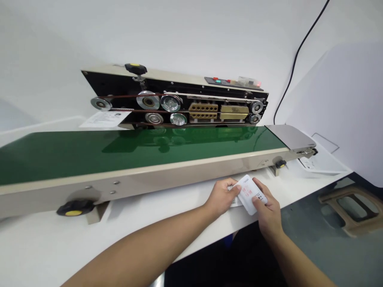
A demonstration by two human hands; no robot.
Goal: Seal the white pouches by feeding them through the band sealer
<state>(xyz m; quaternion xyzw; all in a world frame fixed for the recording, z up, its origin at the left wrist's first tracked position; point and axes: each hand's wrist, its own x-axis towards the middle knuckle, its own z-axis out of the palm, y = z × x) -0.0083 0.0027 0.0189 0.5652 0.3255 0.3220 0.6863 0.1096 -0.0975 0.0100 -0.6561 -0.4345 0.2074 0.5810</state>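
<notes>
Both hands are in front of the band sealer, over the white table's front edge. A small white packet [245, 187] with rounded corners, red handwriting and black print is held tilted between them. My left hand [220, 198] pinches its left side with the thumb on top. My right hand [269, 211] grips the right side, its thumb across the black print. Beneath the packet, by the left fingers, part of another white printed piece [235, 201] shows; most of it is hidden. The fingers behind the packet are partly out of sight.
The band sealer [176, 85] has metal wheels, brass blocks and a green conveyor belt [134, 153]. A white printed packet [104, 118] sits at its left end. A white tray [332, 163] with printed pieces stands right; a brown wooden stool [329, 199] is below. A black cable [295, 65] hangs behind.
</notes>
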